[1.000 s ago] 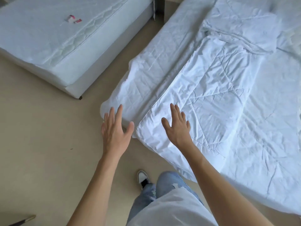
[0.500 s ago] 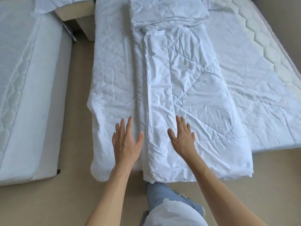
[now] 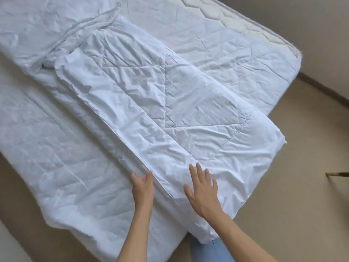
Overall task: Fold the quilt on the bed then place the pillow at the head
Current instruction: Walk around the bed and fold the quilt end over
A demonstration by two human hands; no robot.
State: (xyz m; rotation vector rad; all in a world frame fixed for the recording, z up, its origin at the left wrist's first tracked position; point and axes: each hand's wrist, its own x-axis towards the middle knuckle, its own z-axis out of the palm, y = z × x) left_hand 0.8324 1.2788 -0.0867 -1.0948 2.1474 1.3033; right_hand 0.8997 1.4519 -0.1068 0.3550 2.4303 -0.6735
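The white quilt [image 3: 170, 114] lies folded into a long strip down the middle of the bed [image 3: 236, 46], its near end hanging over the foot. A white pillow [image 3: 62, 23] lies at the far end, at the head. My left hand [image 3: 142, 186] is at the quilt's left folded edge near the foot, its fingers loosely bent and touching the fabric. My right hand [image 3: 203, 190] lies flat with fingers spread on top of the quilt's near end.
A wrinkled white sheet [image 3: 56, 148] covers the mattress and droops at the near left corner. Beige floor [image 3: 292, 205] runs along the right side, with a dark baseboard [image 3: 324, 87] and a thin brown stick-like object [image 3: 338, 174] at the right edge.
The view has swung right, so the neighbouring bed is out of frame. Both hands have come down onto the quilt's near end, the left one moving to its folded edge.
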